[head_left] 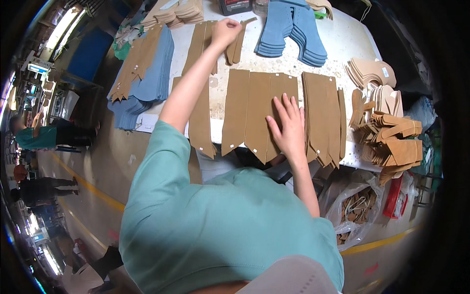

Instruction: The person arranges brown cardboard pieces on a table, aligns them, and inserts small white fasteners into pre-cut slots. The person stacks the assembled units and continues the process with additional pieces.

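Observation:
My left hand (226, 32) reaches to the far side of the table, its fingertips pinched together. It is over narrow brown strips (237, 50); what the fingers hold, if anything, is too small to make out. My right hand (290, 125) lies with its fingers spread on a row of flat brown leather-like panels (258, 108) with pointed near ends. Small white stickers mark several of these panels. Beside that hand, on the right, is a stack of similar brown panels (320, 112). More brown panels (199, 115) lie under and beside my left forearm.
Blue cut pieces (306, 36) are stacked at the back, with more blue stacks (159, 68) on the left. Beige pieces (369, 73) and a brown pile (396, 139) crowd the table's right side. A plastic bag of scraps (357, 208) stands below. Another person (41, 134) is far left.

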### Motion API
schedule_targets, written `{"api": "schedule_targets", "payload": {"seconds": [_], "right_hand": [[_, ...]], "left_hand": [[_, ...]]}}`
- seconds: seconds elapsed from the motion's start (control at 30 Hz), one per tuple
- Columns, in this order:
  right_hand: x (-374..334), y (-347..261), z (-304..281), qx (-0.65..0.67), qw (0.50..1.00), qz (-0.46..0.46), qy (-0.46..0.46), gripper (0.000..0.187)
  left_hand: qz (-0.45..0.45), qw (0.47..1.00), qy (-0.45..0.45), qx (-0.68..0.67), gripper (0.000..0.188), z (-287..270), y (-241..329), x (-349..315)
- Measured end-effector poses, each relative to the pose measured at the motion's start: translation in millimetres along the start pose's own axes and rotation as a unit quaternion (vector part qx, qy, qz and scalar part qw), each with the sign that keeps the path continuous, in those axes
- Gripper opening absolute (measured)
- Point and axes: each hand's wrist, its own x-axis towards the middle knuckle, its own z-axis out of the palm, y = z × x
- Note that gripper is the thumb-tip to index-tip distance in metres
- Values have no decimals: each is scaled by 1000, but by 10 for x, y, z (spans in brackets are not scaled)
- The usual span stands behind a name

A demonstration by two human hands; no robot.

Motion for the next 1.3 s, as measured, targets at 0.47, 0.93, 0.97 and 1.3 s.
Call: {"api": "schedule_targets", "payload": {"seconds": [0.47,0.93,0.97,1.3], "right_hand": [[296,-197,-540,565,818,101,45,31],[133,-109,-182,84,996,-27,-8,22],[129,-102,-169,69,996,-59,19,22],[122,-86,-87,98,992,-61,43,21]], "left_hand": [[22,859,-493,-137,12,-909,1552,-1438],[-118,863,-488,-60,22,-1090,690,-1876],[-147,854,-493,-78,23,-1093,680,-1858],[-130,839,-522,-84,30,-1062,714,-1790]]}}
